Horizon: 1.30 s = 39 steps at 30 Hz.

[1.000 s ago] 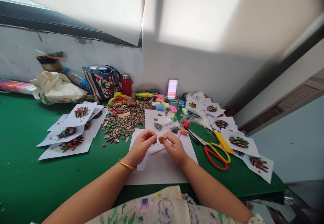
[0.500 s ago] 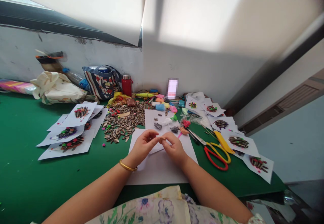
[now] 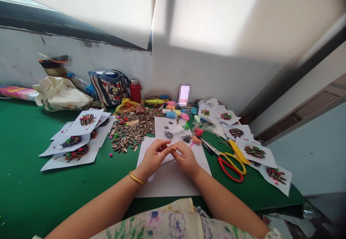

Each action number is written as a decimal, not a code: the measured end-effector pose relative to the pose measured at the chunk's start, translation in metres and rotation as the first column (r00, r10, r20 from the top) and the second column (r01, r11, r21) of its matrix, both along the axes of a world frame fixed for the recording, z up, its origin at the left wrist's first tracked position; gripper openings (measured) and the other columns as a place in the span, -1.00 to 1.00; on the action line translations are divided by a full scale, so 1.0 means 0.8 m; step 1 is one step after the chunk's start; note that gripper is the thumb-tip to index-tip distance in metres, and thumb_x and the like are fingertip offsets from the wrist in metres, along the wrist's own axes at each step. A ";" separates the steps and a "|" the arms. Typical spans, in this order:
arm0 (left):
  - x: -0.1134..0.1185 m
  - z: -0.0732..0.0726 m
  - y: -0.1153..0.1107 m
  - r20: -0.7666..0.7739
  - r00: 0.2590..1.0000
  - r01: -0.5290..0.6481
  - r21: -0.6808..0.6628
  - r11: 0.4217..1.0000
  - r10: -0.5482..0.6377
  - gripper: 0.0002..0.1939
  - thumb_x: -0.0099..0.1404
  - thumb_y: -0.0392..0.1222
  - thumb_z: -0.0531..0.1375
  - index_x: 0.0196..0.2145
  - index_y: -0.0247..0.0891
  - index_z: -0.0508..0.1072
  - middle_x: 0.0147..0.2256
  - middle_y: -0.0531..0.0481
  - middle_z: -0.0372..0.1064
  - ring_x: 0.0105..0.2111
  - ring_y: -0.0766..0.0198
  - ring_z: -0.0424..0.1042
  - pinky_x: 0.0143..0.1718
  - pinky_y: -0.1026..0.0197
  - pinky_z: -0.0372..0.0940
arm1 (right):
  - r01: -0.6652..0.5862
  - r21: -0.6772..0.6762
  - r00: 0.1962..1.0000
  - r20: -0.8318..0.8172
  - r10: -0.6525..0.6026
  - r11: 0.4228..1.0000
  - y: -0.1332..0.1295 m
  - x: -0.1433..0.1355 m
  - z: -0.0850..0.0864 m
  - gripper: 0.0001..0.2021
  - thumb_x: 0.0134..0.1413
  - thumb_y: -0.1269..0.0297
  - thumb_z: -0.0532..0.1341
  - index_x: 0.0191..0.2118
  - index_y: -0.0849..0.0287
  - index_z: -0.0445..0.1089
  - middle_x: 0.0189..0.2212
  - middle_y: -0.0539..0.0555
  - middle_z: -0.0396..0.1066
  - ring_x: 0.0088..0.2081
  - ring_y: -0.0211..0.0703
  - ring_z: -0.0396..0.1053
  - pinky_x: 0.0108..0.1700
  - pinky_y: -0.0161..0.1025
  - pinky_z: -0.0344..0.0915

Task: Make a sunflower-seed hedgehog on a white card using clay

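Observation:
My left hand (image 3: 154, 156), with a gold bangle at its wrist, and my right hand (image 3: 186, 159) meet fingertip to fingertip above a white sheet of paper (image 3: 175, 185). Pinched between their thumbs and fingers is a small piece of orange-brown modelling clay (image 3: 171, 147), mostly hidden by the fingertips. Just beyond the right hand lies a larger lump of orange clay (image 3: 196, 140), with a red lump (image 3: 199, 132) behind it. Dark grey lumps (image 3: 186, 138) rest on a second sheet past the hands.
Striped sunflower seeds (image 3: 135, 131) are heaped at left-centre. Scissors (image 3: 229, 163) with red and yellow handles lie at right, beside a yellow tool (image 3: 239, 152). Seed-decorated sheets (image 3: 72, 156) stand in stacks on both sides. Bags (image 3: 109, 87), a red flask (image 3: 135, 91) and a phone (image 3: 184, 94) line the wall.
The fingertips have closed further over the clay piece, so less of it shows. The left hand has shifted very slightly right; everything else stays put.

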<state>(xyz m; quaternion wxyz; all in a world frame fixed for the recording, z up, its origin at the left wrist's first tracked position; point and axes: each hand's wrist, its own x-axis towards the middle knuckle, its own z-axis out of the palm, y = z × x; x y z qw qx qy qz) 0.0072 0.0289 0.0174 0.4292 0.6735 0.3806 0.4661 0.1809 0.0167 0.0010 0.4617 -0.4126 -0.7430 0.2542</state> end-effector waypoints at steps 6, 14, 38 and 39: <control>-0.002 -0.001 -0.002 -0.156 0.988 0.012 0.123 0.992 0.007 -0.79 0.28 -0.05 0.24 -0.18 -0.11 0.59 -0.27 -0.06 0.36 -0.23 0.20 0.36 -0.19 0.17 0.29 | 0.049 0.058 0.990 0.130 -0.057 0.997 0.001 -0.003 -0.004 -0.77 0.24 0.20 0.15 -0.41 0.13 0.43 -0.47 0.03 0.40 -0.34 -0.14 0.33 -0.23 -0.19 0.24; -0.003 0.005 0.001 -0.045 0.998 -0.038 0.041 0.998 0.040 -0.78 0.28 0.00 0.24 -0.38 -0.13 0.62 -0.35 -0.03 0.36 -0.26 0.20 0.36 -0.15 0.17 0.29 | -0.013 -0.028 0.999 0.039 0.014 1.000 -0.003 -0.003 0.003 -0.71 0.11 0.10 0.30 -0.05 0.02 0.47 -0.21 0.05 0.50 -0.16 -0.06 0.37 -0.08 -0.13 0.28; -0.001 0.000 0.001 -0.035 0.997 0.063 -0.029 0.998 -0.064 -0.74 0.25 -0.06 0.26 -0.12 -0.16 0.54 -0.23 -0.04 0.39 -0.24 0.23 0.39 -0.22 0.20 0.31 | 0.007 -0.054 1.000 0.000 -0.007 0.999 -0.001 0.000 0.000 -0.81 0.28 0.20 0.14 -0.19 0.06 0.50 -0.25 0.07 0.49 -0.17 -0.10 0.39 -0.08 -0.16 0.28; -0.001 0.001 0.000 -0.054 0.995 0.077 -0.016 0.997 -0.078 -0.72 0.24 -0.08 0.26 -0.09 -0.15 0.53 -0.23 -0.04 0.38 -0.24 0.23 0.38 -0.24 0.22 0.31 | 0.016 -0.057 1.000 0.003 -0.016 0.998 -0.001 0.000 -0.001 -0.82 0.26 0.22 0.15 -0.22 0.07 0.50 -0.27 0.06 0.48 -0.19 -0.11 0.38 -0.09 -0.17 0.27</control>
